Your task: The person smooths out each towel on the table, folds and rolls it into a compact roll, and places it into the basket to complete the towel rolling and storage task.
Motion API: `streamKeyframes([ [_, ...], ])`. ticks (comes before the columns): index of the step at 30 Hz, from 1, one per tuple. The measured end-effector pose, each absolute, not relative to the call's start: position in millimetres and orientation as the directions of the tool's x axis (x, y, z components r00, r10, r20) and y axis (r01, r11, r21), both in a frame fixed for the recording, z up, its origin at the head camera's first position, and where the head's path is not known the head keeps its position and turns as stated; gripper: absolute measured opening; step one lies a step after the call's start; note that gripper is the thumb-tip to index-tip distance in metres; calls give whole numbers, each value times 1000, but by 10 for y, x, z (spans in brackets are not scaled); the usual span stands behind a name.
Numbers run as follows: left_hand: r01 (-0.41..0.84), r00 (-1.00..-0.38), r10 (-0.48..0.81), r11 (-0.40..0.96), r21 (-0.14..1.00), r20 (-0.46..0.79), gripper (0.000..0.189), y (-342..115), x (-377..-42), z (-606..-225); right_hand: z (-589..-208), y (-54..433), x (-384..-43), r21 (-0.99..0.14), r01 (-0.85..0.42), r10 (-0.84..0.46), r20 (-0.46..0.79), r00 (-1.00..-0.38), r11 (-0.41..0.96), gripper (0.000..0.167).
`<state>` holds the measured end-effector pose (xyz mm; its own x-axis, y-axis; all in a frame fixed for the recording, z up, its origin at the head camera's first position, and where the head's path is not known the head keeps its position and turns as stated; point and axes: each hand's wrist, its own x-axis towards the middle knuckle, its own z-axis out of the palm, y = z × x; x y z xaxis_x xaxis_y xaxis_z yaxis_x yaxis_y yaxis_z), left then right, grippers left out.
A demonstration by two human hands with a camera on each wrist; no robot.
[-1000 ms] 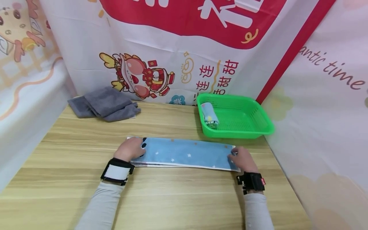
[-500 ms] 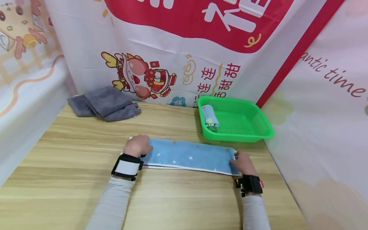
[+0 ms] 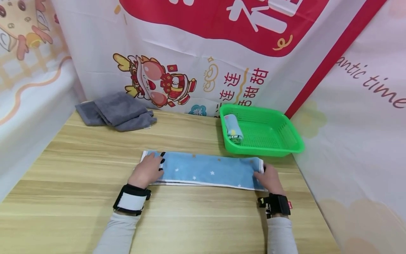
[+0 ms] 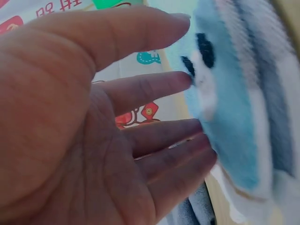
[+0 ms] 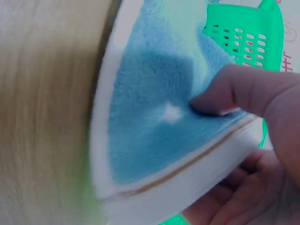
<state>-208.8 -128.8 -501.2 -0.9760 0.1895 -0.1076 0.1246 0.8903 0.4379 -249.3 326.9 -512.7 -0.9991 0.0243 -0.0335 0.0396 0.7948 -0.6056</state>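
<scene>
A blue towel (image 3: 203,169) with white stars and white edging lies folded into a long strip across the table. My left hand (image 3: 147,171) is at its left end; in the left wrist view the fingers (image 4: 164,136) are spread and nearly straight, their tips right at the towel's blue face. My right hand (image 3: 269,178) pinches the right end. Seen from the right wrist, the thumb (image 5: 220,96) presses on top near a star while the other fingers curl beneath the white hem. The towel's layers show along its near edge.
A green plastic basket (image 3: 264,152) stands at the back right, with a rolled light-blue towel (image 3: 233,127) inside against its left wall. A grey cloth (image 3: 118,111) lies folded at the back left. Printed fabric hangs behind and at both sides of the wooden table (image 3: 190,222).
My left hand has slid right over the towel's end and then back left, uncovering its corner and black marks. The towel's right end has risen slightly in my right hand.
</scene>
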Motion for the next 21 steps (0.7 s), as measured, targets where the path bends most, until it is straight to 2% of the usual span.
streamKeyframes([
  [7,150,-983,182,878,455,-28,48,-1296,-1990,-5104,-5027,3320,-2462,-639,-3,30,41,-999,769,44],
  [15,195,-980,190,849,490,61,47,-1299,-1973,-5180,-4750,3294,-2380,-644,-77,64,192,-979,761,25],
  [21,218,-976,189,849,480,110,46,-1283,-1995,-5237,-4473,3105,-2366,-646,-160,64,309,-949,746,22],
])
